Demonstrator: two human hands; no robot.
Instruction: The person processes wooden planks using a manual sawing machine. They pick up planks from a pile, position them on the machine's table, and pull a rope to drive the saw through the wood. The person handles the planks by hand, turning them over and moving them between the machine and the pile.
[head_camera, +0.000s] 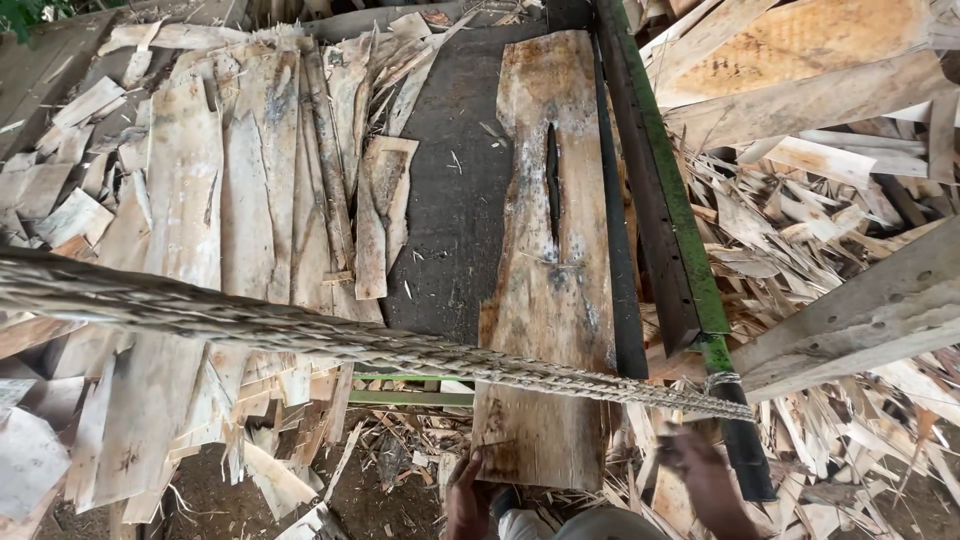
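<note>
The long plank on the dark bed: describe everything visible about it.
The plank is rough, pale brown wood with grey-white stains, wavy edges and a long dark split down its middle. It lies flat, lengthwise on the dark bed, beside the green rail. A rope crosses over it. The left hand touches its near end.

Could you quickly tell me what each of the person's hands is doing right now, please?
Left hand: closed on the near end of the wooden slab.
Right hand: motion-blurred beside the slab; its state cannot be told.

soft even daylight, few shadows; near rope (300, 330) and right hand (712, 488) blurred.
</note>
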